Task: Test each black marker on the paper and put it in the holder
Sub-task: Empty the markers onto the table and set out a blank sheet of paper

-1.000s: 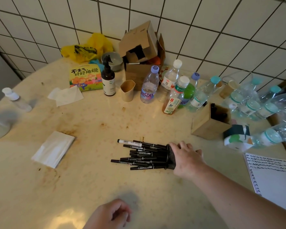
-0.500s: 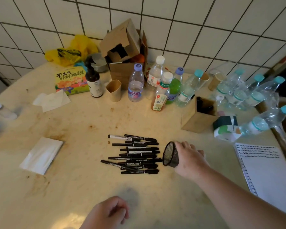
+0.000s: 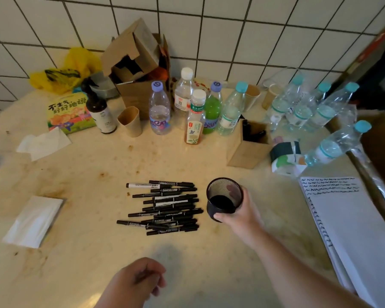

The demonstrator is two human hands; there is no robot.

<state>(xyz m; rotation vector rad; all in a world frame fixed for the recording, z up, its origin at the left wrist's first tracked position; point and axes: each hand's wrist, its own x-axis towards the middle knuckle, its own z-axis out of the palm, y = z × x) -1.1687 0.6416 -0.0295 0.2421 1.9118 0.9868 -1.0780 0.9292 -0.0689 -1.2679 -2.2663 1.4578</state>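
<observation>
Several black markers (image 3: 167,207) lie in a loose pile on the stained table (image 3: 93,165), tips mostly pointing left. Just right of the pile, my right hand (image 3: 240,213) grips a black mesh holder (image 3: 223,200), nearly upright with its open mouth facing up and nothing inside. My left hand (image 3: 135,283) hovers near the front edge with its fingers curled in and nothing in it. A spiral notebook (image 3: 351,223) with rows of black test scribbles along its top lies at the right.
A wooden pen box (image 3: 247,150) stands behind the holder. Several drink bottles (image 3: 195,117), a cardboard box (image 3: 133,70), a paper cup (image 3: 130,122) and a tape roll (image 3: 286,157) crowd the back. Folded tissues (image 3: 32,221) lie at the left.
My right hand drew the mesh holder back off the markers and tipped it from lying on its side to upright. The markers stayed in a pile on the table.
</observation>
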